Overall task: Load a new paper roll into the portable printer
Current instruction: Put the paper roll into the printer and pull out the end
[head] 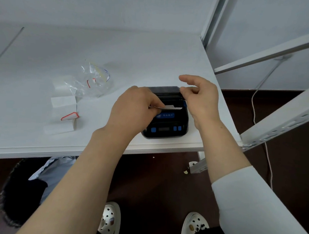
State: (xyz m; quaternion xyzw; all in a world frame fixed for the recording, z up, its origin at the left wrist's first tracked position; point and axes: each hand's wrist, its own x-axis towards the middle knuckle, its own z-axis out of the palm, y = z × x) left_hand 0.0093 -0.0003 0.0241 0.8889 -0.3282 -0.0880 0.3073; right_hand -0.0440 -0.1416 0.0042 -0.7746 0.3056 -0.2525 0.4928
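Observation:
A small black portable printer (167, 128) with blue buttons sits near the front right corner of the white table (135, 60). Its lid (163, 89) stands raised at the back. My left hand (134, 109) lies over the printer's left side and pinches the white paper strip (171, 107) that sticks out across the paper slot. My right hand (199, 98) is at the lid's right end, fingers pinched on its corner. The roll inside the printer is hidden by my hands.
Folded white label stock (63, 101) and a red-edged label piece (70, 116) lie at the left, with a crumpled clear plastic bag (90, 79) behind them. A white metal shelf frame (277, 123) stands at the right. A white cable (255, 105) hangs beside it.

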